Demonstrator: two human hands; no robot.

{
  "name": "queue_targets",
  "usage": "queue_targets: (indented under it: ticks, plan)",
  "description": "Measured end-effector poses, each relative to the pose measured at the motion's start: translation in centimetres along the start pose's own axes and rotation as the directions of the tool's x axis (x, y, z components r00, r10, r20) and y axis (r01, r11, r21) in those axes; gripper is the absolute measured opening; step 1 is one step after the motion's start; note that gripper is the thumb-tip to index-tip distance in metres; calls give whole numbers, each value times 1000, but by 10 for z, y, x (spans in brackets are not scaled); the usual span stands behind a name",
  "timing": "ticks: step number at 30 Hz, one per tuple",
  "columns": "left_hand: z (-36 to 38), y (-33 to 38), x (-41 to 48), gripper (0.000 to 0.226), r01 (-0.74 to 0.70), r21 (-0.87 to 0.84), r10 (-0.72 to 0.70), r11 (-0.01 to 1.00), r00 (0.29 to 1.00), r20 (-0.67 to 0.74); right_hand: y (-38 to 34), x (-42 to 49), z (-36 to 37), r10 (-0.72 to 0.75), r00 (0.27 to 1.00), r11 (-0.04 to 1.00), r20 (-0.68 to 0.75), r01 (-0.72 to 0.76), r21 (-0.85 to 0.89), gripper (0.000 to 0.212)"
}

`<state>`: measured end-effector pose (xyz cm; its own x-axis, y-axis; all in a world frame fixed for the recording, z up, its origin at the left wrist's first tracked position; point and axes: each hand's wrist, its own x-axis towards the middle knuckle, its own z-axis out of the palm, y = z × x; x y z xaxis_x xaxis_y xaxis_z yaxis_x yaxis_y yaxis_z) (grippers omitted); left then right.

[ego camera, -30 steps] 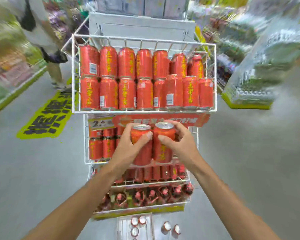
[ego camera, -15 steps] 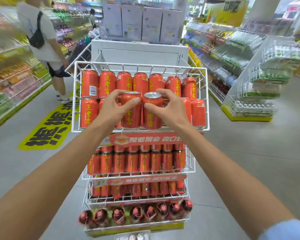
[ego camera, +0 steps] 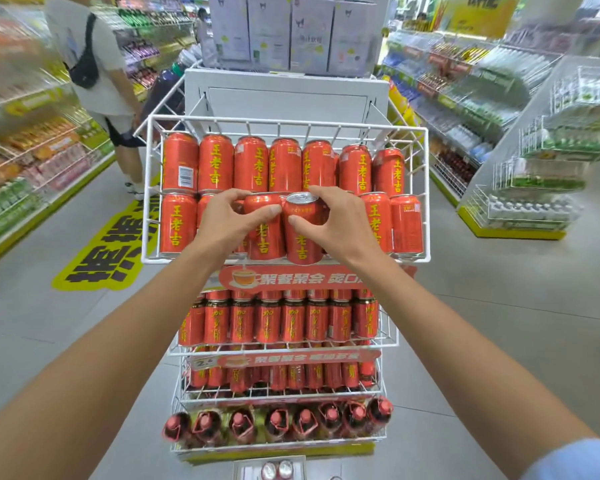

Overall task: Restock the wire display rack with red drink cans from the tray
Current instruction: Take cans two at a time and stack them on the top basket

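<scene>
The white wire display rack [ego camera: 286, 127] stands in front of me, its top basket filled with two rows of red drink cans [ego camera: 215, 164]. My left hand [ego camera: 226, 221] grips one red can [ego camera: 264, 233] and my right hand [ego camera: 333, 223] grips another red can [ego camera: 302, 237]; both cans stand upright side by side at the front middle of the top basket, at its lower front wire. The tray [ego camera: 271, 469] shows at the bottom edge with a few can tops.
Lower rack shelves hold more red cans [ego camera: 267, 322] and bottles [ego camera: 278, 422]. A person [ego camera: 94, 74] stands at the left by store shelving [ego camera: 25, 157]. A yellow floor sticker [ego camera: 108, 251] lies left of the rack; another wire rack [ego camera: 548, 168] stands right.
Both hands lifted the two cans from below the top basket up to its front row. The view tilted up with them.
</scene>
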<state>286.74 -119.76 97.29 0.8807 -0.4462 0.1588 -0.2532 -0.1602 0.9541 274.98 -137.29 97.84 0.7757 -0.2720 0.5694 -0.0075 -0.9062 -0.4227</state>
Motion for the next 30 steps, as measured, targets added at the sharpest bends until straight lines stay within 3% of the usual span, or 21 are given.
queue_targets:
  ticks: [4,8,13,17,21,26,30]
  plan:
    - [-4,8,-1,47,-14,72,11,997,999,49,5,-4,0,-71,997,997,-12,70,-37,70]
    - [-6,8,-2,44,-35,118,18,992,989,147,12,-5,0,-134,990,989,-39,132,-61,57]
    - [-6,15,5,48,-69,236,20,969,979,202,15,2,-5,-212,977,967,36,215,-136,47]
    - [0,14,15,38,-50,324,-9,945,984,177,16,12,-8,-205,972,963,113,221,-153,47]
    - [3,10,22,54,-64,444,2,893,990,139,13,21,-7,-195,965,954,176,228,-194,48]
    - [15,5,15,74,-50,515,72,856,997,-23,11,30,-6,-204,954,936,221,256,-241,49]
    - [16,5,14,68,-67,543,86,837,996,-10,9,34,-6,-203,943,919,262,276,-280,48]
